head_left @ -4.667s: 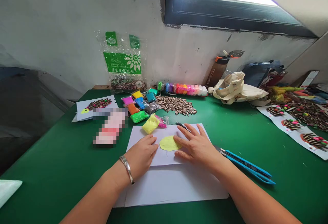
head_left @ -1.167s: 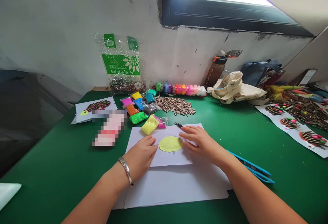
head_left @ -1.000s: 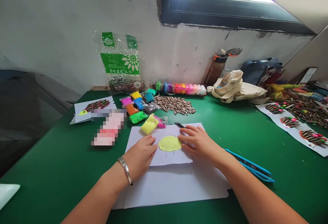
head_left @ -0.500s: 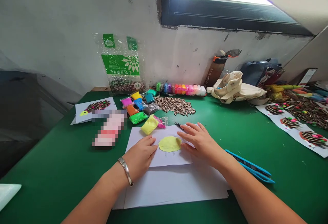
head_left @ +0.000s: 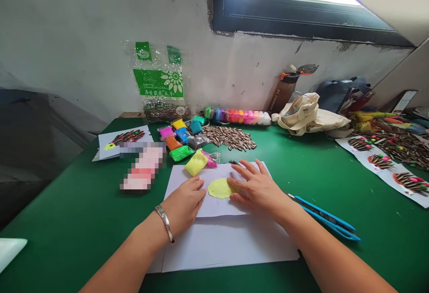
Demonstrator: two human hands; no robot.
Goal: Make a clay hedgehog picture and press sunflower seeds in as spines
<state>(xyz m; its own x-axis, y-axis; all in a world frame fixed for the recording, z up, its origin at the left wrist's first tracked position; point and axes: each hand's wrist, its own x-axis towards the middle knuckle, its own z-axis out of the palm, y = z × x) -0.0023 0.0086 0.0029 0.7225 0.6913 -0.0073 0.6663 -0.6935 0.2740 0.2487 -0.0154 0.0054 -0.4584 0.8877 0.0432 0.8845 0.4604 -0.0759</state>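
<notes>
Fingers (head_left: 241, 180) of right hand (head_left: 258, 192) spread, tips pressing yellow clay disc (head_left: 217, 188); left hand (head_left: 184, 204), fingers together, rests on paper sheet (head_left: 214, 208) just left of disc. We judge hard pressing could smear disc.

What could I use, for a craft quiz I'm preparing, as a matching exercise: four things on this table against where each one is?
Things:
1. silver bangle
2. yellow clay disc
3. striped sunflower seeds
4. blue-handled scissors

Places:
A. heaped on the green tabletop, beyond the paper
B. around the left wrist
C. right of the paper
D. on white paper, under the right hand

Pairs: 1-B, 2-D, 3-A, 4-C
</notes>
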